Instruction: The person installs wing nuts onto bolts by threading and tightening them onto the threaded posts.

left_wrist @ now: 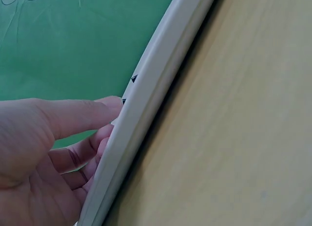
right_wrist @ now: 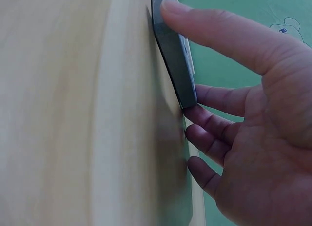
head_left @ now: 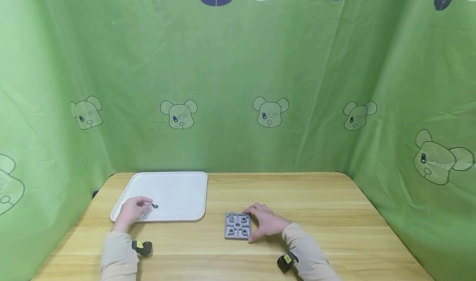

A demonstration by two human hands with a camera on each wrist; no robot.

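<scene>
Over the near left part of a white tray, my left hand has its thumb and fingertips beside a small black piece. In the left wrist view, the tray's rim hides the fingertips of the left hand, and two black bits show above the rim; whether it pinches one is unclear. My right hand holds the right side of a grey square plate, thumb at its near corner and fingers at the far one. The plate has several round recesses and an upright peg at its far left corner.
A wooden table carries the tray and the plate, with the tray to the left of the plate. Green cloth with bear prints hangs behind the table and at both sides. Small black cameras are strapped to both wrists.
</scene>
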